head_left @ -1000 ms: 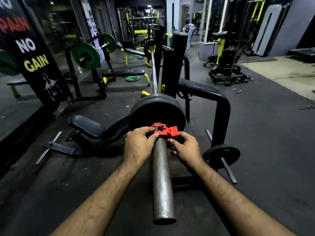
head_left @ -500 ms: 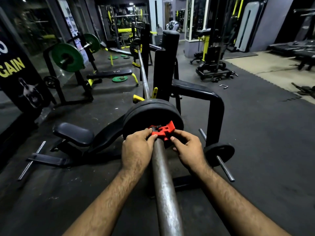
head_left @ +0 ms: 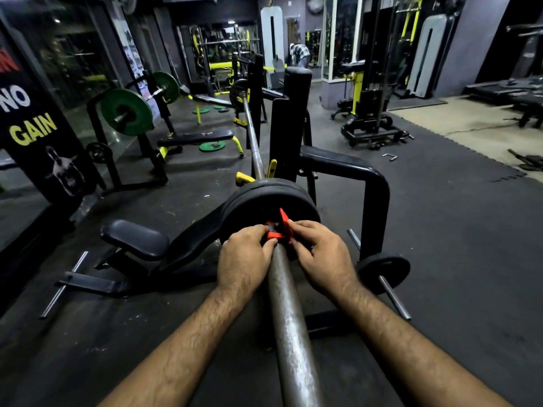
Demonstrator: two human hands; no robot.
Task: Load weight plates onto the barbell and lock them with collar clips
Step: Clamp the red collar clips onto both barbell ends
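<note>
A grey steel barbell sleeve (head_left: 289, 318) runs from the bottom edge up to black weight plates (head_left: 258, 201) stacked on it. A red collar clip (head_left: 277, 230) sits around the sleeve, pressed against the outer plate, with its lever sticking up. My left hand (head_left: 244, 259) grips the clip's left side, thumb on the red body. My right hand (head_left: 320, 254) holds the clip's right side, fingertips at the lever. The clip's lower half is hidden by my fingers.
The bar rests on a black rack upright (head_left: 289, 124) with yellow hooks. A black incline bench seat (head_left: 133, 239) lies left. A small black plate (head_left: 383, 271) hangs on a storage peg at right. Green plates (head_left: 126, 111) load another bench behind left. A person stands far back.
The clip's lever has swung from lying to the right to standing upright, and the clip sits tighter against the plate. Both hands stayed on it; my head shifted slightly.
</note>
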